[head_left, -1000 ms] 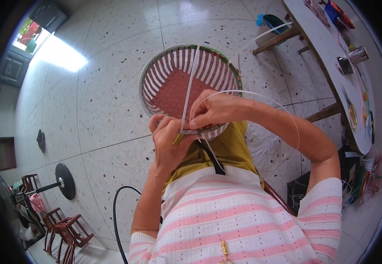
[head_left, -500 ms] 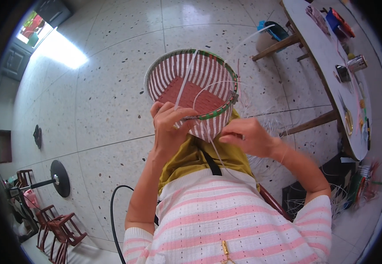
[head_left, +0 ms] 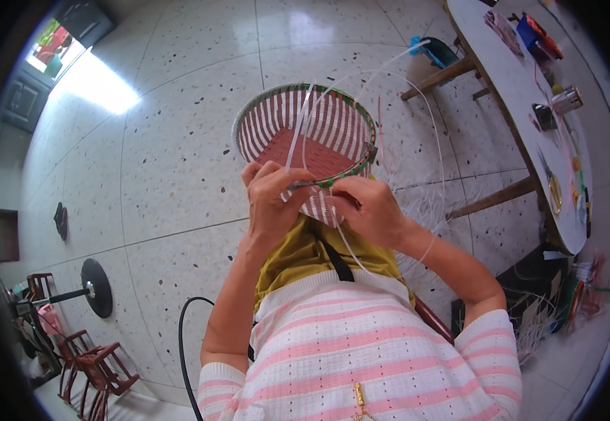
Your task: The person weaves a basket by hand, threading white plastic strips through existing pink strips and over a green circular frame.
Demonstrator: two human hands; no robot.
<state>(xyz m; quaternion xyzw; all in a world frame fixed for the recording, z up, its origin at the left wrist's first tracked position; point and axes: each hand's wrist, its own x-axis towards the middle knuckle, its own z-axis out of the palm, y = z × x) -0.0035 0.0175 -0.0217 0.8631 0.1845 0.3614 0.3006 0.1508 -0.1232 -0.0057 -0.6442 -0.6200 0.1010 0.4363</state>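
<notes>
A round basket woven from red-brown and white strips rests tilted at my lap, its inside facing up. Green binding runs along the right part of its rim, where a small dark clip sits. My left hand is closed over the near rim, thumb outside. Just right of it my right hand is pinched at the rim on a thin white plastic strip, which curves down over my lap. A flat white strip stretches across the basket's mouth. My fingertips hide where the strips meet the rim.
A long table on the right holds scissors, a metal can and a blue container. Loose white strips lie on the floor beside its wooden legs. Small wooden chairs and a round black base stand left.
My right hand has moved left and up from beside the basket to the rim, close to my left hand. A thin white strip now arches widely above the basket's right side.
</notes>
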